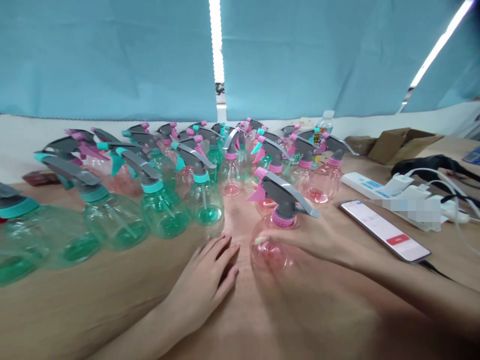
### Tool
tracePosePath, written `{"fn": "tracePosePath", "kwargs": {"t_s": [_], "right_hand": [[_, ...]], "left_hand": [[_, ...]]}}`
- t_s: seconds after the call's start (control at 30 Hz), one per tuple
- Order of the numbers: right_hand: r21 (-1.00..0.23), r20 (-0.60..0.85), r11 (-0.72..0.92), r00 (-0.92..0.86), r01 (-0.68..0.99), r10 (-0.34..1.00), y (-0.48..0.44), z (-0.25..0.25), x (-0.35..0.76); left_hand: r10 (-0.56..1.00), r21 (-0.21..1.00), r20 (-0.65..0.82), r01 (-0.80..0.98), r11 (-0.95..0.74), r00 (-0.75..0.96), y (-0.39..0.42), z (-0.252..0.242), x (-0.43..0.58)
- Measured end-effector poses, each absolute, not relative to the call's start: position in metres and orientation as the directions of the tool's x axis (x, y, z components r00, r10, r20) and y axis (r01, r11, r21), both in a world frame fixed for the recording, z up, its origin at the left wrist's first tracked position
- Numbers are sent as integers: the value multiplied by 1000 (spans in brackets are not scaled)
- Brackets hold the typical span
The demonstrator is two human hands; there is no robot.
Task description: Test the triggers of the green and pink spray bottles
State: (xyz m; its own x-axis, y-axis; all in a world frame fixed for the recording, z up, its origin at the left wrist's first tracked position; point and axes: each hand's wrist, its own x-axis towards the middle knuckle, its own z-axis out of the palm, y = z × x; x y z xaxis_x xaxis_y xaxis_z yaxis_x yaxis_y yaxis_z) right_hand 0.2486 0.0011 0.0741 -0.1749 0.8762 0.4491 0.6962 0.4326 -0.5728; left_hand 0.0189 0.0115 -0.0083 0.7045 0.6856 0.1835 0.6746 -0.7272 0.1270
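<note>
Right hand (305,241) was found grasping a pink spray bottle (282,218) at two o'clock from the left hand (204,275), which lay released on the table (240,335). Step in hand appeared to be positioning the upright bottle; next move seemingly called for steady grip.

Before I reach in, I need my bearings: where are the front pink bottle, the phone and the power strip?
Front pink bottle (284,219), head view: on its pink collar.
Phone (384,231), head view: on its lit screen.
Power strip (369,185), head view: on its top face.
</note>
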Motion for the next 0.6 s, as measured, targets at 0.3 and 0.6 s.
{"fn": "tracePosePath", "kwargs": {"t_s": [0.3, 0.6], "right_hand": [[-546, 442, 376, -124, 749, 889, -33, 57, 274], [-509, 463, 361, -104, 782, 880, 1, 56, 256]], "left_hand": [[671, 120, 235, 664, -738, 703, 12, -10, 19], [680, 172, 211, 658, -733, 702, 10, -5, 22]]}}
